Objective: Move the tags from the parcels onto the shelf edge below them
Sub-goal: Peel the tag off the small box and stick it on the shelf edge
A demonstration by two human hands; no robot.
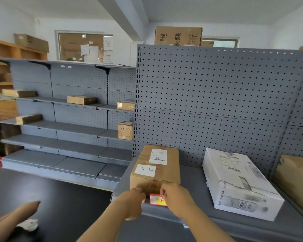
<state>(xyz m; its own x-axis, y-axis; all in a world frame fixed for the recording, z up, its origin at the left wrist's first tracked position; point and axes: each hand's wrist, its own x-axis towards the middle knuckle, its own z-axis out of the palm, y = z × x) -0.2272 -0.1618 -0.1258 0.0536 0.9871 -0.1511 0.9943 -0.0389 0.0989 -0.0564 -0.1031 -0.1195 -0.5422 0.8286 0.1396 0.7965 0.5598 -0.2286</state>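
Red/yellow tag (157, 199) flat vs front of brown parcel (155, 169), low, right at grey shelf edge (157, 211). White parcel (238, 184) lies flat nearby.

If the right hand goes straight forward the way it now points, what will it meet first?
Most likely the front face of the brown box. The right hand points at it, fingers on the red and yellow tag below the box. Depth is unclear; it may already touch the box.

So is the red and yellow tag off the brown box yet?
Cannot tell. Both hands, left and right, hold the tag right at the box's bottom edge.
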